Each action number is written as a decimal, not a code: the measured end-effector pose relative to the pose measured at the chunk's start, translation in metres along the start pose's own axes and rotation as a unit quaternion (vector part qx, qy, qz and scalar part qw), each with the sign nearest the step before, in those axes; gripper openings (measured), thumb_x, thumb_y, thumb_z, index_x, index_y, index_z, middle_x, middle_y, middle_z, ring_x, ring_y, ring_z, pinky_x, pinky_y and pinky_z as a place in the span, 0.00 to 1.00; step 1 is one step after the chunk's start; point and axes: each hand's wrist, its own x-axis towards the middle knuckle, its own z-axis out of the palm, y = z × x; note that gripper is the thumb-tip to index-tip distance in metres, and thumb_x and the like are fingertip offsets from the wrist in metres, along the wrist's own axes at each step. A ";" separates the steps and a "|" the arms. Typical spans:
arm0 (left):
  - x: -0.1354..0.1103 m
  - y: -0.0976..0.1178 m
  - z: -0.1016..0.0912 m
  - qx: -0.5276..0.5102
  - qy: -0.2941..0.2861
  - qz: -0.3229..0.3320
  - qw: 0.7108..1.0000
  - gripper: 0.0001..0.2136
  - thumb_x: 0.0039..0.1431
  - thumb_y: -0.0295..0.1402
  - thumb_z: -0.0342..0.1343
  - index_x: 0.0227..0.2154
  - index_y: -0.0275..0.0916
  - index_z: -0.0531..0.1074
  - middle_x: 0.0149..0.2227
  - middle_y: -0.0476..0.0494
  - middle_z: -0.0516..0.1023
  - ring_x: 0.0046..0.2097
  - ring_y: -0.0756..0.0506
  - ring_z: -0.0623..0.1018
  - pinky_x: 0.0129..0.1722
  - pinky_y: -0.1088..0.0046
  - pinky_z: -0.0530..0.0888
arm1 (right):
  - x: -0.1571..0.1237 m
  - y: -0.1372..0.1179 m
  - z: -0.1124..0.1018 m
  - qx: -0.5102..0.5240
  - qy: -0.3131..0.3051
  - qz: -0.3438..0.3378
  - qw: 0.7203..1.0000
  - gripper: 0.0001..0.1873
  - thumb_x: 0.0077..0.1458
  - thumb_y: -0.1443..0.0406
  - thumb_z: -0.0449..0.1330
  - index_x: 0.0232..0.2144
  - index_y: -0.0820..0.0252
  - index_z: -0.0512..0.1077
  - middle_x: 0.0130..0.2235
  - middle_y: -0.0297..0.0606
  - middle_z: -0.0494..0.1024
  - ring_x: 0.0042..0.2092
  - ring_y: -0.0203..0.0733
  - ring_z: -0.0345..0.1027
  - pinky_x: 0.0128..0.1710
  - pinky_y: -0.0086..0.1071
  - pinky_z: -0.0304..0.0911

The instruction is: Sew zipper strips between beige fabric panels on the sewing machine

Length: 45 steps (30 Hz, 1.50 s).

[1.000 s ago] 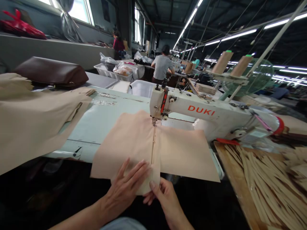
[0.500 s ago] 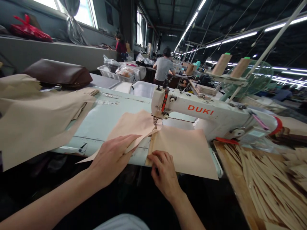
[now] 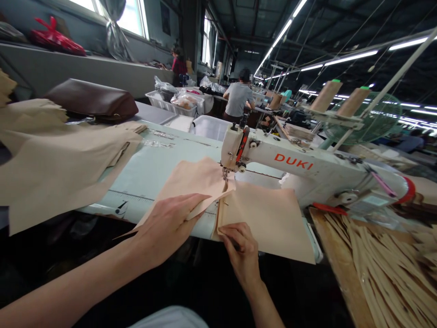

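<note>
A white DUKI sewing machine (image 3: 293, 164) stands on a pale green table (image 3: 150, 168). Two peach fabric pieces lie under its needle: the left piece (image 3: 191, 180) is pulled aside to the left and the right piece (image 3: 269, 214) lies flat. My left hand (image 3: 167, 225) rests flat on the left piece, fingers stretched out. At the near corner of the right piece my right hand (image 3: 241, 248) has its fingers curled, pinching the fabric's folded edge.
A heap of tan fabric (image 3: 58, 159) and a brown bag (image 3: 92, 100) lie at the left. White bins (image 3: 211, 125) stand behind the table. Tan strips (image 3: 385, 259) cover a wooden board at the right. A person in grey (image 3: 238, 98) works further back.
One second ago both hands held the joined pieces at the near edge. The left piece has since been swung left under my left hand, and my right hand has moved to the right piece's edge.
</note>
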 end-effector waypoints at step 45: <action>-0.044 -0.045 0.065 0.150 -0.147 0.243 0.947 0.27 0.60 0.17 0.46 0.63 0.34 0.62 0.66 0.38 0.65 0.66 0.44 0.65 0.69 0.62 0.56 | -0.019 -0.002 -0.003 -0.128 -0.009 -0.110 0.986 0.15 0.60 0.79 0.48 0.40 0.59 0.70 0.43 0.40 0.76 0.50 0.44 0.66 0.53 0.42 0.63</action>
